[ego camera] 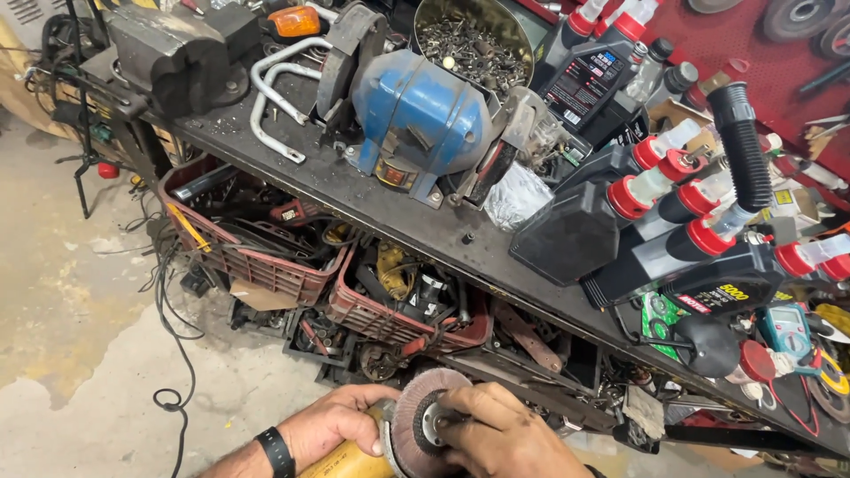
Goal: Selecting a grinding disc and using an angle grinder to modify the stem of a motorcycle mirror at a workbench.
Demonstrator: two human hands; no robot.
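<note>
**Flap disc gripped on a yellow grinder**

Flap disc [423, 423] sits mounted on a yellow angle grinder [350, 460] at the bottom of the view, below the workbench edge [372, 208]. The left hand [332, 425] is wrapped around the grinder's body, a black wristband [276, 451] on its wrist. The right hand [505, 438] presses its fingers [452, 418] against the disc's centre hub. Above, a blue bench grinder [421, 119] stands on the bench beside black oil bottles [673, 239], and red crates [257, 257] of parts lie beneath.

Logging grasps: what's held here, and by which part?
An angle grinder. The left hand grips its yellow body; the right hand has its fingers on the hub of the flap disc.
</note>
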